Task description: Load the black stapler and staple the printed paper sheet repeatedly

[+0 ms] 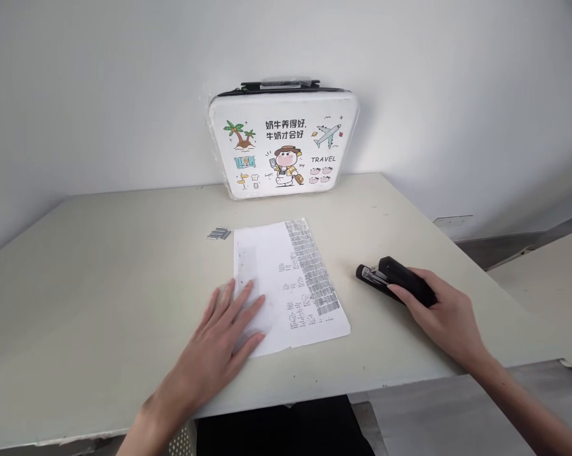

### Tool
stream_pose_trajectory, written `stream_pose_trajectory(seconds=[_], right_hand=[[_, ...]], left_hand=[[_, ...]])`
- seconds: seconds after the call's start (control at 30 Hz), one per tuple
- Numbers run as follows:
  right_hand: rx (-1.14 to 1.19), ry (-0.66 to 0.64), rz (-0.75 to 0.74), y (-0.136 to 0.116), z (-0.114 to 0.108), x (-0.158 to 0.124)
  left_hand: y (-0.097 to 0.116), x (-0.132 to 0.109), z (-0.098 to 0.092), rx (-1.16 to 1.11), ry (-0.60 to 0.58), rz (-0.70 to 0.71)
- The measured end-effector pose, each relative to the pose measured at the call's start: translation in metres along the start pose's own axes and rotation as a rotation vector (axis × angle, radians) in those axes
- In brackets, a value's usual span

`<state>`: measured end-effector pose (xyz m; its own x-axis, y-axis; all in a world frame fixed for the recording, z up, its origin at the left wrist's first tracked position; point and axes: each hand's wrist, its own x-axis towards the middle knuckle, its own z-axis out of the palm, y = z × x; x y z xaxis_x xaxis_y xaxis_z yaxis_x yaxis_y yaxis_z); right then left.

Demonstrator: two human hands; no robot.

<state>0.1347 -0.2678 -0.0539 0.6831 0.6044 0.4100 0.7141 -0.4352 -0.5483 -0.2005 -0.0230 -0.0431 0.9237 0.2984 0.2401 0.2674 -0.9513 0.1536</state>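
My left hand [228, 326] lies flat, fingers spread, over the left edge of a printed paper sheet [271, 285]. Dense dark print runs down the sheet's right side, with smaller text blocks beside it. To the right of the paper, my right hand [444, 310] is wrapped round the back of a black stapler [406, 282]. The stapler's front points left, and its top arm is raised a little from the base, with metal showing between. A small pile of staple strips [218, 234] rests beyond the paper's upper left corner.
A white case [286, 149] with cartoon travel pictures and a dark handle leans against the wall at the back of the pale table [124, 285]. Below the table's front edge are something black [286, 434] and grey floor. Another pale surface [546, 285] stands at the right.
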Motion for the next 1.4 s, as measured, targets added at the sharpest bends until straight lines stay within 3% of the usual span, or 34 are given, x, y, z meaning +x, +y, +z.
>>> stream_pose_trajectory(seconds=[0.13,0.3,0.43,0.57,0.73,0.83,0.93,1.07,1.17,1.27,1.4], right_hand=[[0.105,0.101,0.16,0.002,-0.001,0.0],[0.201,0.174,0.292,-0.002,-0.011,0.007],[0.206,0.237,0.257,-0.01,-0.02,0.017],[0.203,0.219,0.189,-0.026,-0.022,0.027],[0.261,0.16,0.121,-0.054,-0.004,0.043],[0.305,0.089,0.073,-0.069,0.016,0.054],[0.364,-0.017,0.014,-0.083,0.04,0.068],[0.427,-0.212,-0.091,-0.102,0.074,0.086],[0.449,-0.373,-0.183,-0.116,0.098,0.094],[0.484,-0.484,-0.246,-0.128,0.115,0.095],[0.507,-0.536,-0.257,-0.133,0.119,0.091]], left_hand=[[0.019,0.019,0.006,0.013,-0.01,0.036],[0.045,0.067,0.026,-0.024,-0.054,0.08],[0.07,0.116,0.049,-0.051,-0.074,0.127],[0.101,0.155,0.073,-0.091,-0.052,0.124],[0.12,0.163,0.081,-0.242,0.042,0.093],[0.101,0.15,0.07,-0.43,0.129,0.102],[0.058,0.135,0.051,-0.619,0.201,0.088],[-0.011,0.117,0.02,-0.779,0.224,-0.2],[-0.052,0.107,0.003,-0.846,0.316,-0.425],[-0.074,0.101,-0.003,-0.847,0.385,-0.534],[-0.079,0.1,-0.003,-0.847,0.407,-0.611]])
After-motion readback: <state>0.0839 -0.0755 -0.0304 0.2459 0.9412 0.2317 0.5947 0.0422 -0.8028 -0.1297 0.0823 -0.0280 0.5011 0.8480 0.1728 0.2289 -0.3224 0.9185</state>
